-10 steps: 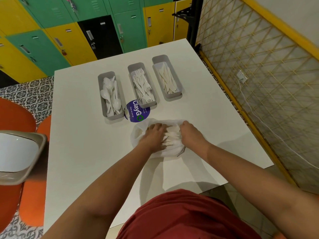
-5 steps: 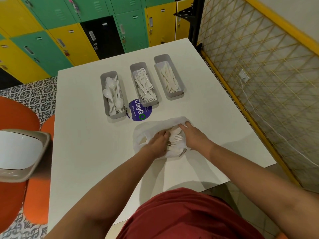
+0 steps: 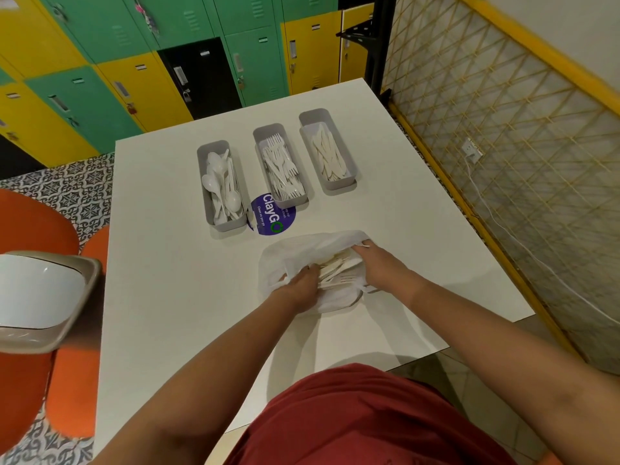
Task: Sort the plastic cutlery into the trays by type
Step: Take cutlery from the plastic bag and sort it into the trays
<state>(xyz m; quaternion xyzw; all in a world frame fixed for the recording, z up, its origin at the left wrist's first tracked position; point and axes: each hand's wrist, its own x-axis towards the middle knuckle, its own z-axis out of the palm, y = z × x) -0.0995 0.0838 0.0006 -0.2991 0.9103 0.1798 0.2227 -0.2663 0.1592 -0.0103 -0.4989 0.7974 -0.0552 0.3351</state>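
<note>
Hands (image 3: pixel 300 285) in a plastic bag (image 3: pixel 303 251) of cutlery (image 3: pixel 337 271) on the white table (image 3: pixel 167 297).

Beyond our left hand stands the spoon tray (image 3: pixel 220 186), then the fork tray (image 3: pixel 280 164), then, beyond our right hand (image 3: pixel 375 268), the knife tray (image 3: pixel 327 150). Our left hand's fingers curl around the bag's edge and touch the loose pile; our right hand reaches into the bag's far side, though we cannot tell what its fingers are pinching.
</note>
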